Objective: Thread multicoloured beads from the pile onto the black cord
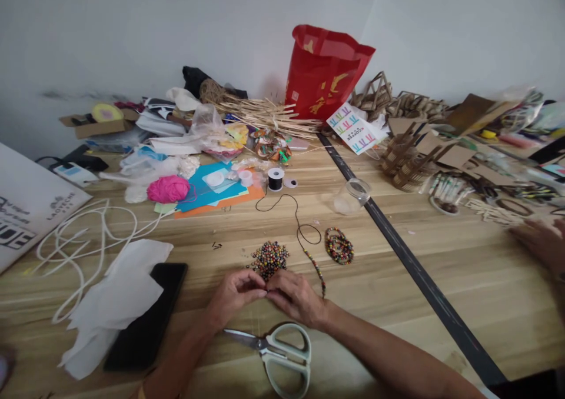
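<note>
Clearly, the wooden table (397, 305) offers its best working room at the lower centre of the frame, and close bead work suits that spot. The left hand (233, 296) and the right hand (295, 296) meet there, each with thumb and finger drawn together in a pinch, tip against tip; whatever sits between them is too small to tell, though I judge it to be a bead being worked onto cord. Wrists low and fingertips close would steady so fine a job. Just below, at the bottom centre, lie the scissors (266, 347), blades toward the left; forearms are best clear of that point. The loose bead pile (270, 258) sits right beyond the fingertips, so short reaches should do, without sweeping beads across the wood. Right of centre rests a beaded coil (339, 247), well placed out of the way. Above the middle stands the spool (275, 179), from which the black cord (297, 216) wanders down, looped once; slack like that helps, provided it does not snag. Along it, strung beads (315, 268) run down toward the right wrist. For each small hole, a stiff, straight cord tip would serve best.
</note>
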Available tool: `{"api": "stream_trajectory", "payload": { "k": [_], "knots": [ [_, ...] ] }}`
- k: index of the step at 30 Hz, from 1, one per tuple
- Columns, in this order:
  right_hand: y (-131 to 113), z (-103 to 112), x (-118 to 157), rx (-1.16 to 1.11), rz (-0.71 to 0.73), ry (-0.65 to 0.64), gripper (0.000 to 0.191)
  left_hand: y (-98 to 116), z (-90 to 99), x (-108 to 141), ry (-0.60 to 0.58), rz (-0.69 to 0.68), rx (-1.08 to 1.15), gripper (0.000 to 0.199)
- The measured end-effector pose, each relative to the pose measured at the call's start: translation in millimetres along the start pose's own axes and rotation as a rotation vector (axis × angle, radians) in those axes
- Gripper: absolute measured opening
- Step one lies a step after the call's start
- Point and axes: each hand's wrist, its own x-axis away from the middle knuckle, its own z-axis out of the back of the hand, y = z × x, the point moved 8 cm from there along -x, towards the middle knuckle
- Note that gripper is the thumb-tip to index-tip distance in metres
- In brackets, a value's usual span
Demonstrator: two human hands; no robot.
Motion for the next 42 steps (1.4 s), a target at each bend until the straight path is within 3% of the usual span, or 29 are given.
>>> {"api": "stream_trajectory", "payload": {
  "k": [12, 18, 31, 42],
  "knots": [
    [3, -5, 5, 0.034, -0.015, -0.027, 0.008, 16, -7.7, 3, -0.003, -0.119, -0.199, 0.014],
    [5, -7, 4, 0.028, -0.044, -0.017, 0.007, 13, -6.3, 3, -0.020, -0.133, -0.201, 0.015],
    [7, 0, 0, -0.001, -0.102, 0.081, 0.012, 15, 4.2, 5, 0.106, -0.176, -0.166, 0.009],
    [8, 3, 0, -0.031, -0.149, 0.094, 0.013, 15, 6.9, 4, 0.083, -0.157, -0.078, 0.007]
  ]
}}
